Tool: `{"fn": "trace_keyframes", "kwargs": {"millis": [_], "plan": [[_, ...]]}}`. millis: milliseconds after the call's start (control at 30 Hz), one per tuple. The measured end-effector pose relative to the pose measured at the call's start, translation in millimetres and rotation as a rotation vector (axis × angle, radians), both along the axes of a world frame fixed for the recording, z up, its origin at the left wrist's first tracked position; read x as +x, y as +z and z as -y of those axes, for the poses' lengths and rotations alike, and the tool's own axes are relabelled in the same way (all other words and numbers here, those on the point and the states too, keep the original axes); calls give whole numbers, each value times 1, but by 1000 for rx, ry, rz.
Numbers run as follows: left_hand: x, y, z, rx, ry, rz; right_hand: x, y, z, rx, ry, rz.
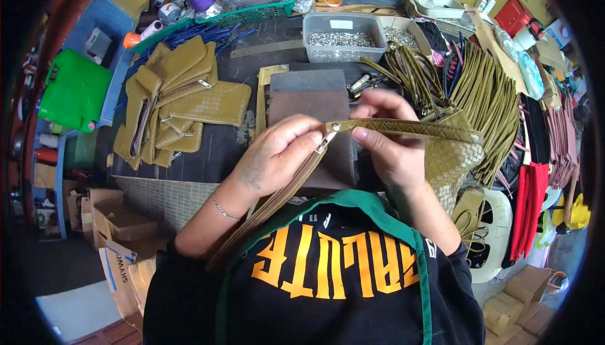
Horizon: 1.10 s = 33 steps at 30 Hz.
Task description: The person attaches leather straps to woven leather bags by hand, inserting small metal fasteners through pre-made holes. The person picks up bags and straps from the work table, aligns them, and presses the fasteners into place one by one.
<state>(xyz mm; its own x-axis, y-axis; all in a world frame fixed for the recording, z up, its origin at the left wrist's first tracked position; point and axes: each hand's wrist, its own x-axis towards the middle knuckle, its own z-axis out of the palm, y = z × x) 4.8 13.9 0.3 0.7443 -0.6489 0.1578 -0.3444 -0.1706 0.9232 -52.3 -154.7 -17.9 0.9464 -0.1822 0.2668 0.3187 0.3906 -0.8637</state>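
My left hand point(283, 149) pinches the end of a long brownish band point(271, 206) that runs down to my lap, with a metal zip pull point(323, 143) hanging beside the thumb. Between both hands, a round metal stud point(336, 127) shows on the end of an olive woven-pattern strip point(409, 128). My right hand point(391, 149) has thumb and fingers closed on this strip, just right of the stud; some fingers are behind it. The strip stretches right over an olive woven panel point(450, 162). Whether band and strip are one piece is hidden by my fingers.
Olive zip pouches point(183, 99) lie piled at left on the dark table. A brown block point(309, 102) sits under my hands. Behind stand a clear tub of metal bits point(343, 39) and a green basket point(252, 14). Olive strips point(485, 102) and red material point(529, 200) lie right.
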Motion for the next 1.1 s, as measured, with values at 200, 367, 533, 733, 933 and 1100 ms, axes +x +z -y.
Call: {"fn": "trace_keyframes", "kwargs": {"millis": [200, 367, 533, 733, 933, 1100], "plan": [[5, -1, 6, 26, -347, -216, 6, 4, 13, 104, 101, -75], [4, -6, 6, 44, -506, -257, 1, 10, 34, 32, 346, -123], [-6, 4, 26, -228, -509, -673, -24, 21, 25, -414, 115, 207], [-24, 48, 87, -448, -559, -841, -51, 52, 34, -928, -557, 117], [55, 9, 58, -266, -186, -146, -73, 78, 119, -583, -1119, -152], [117, -60, -70, 415, 739, 377, -5, -51, 187, -1501, -627, -804]]}}
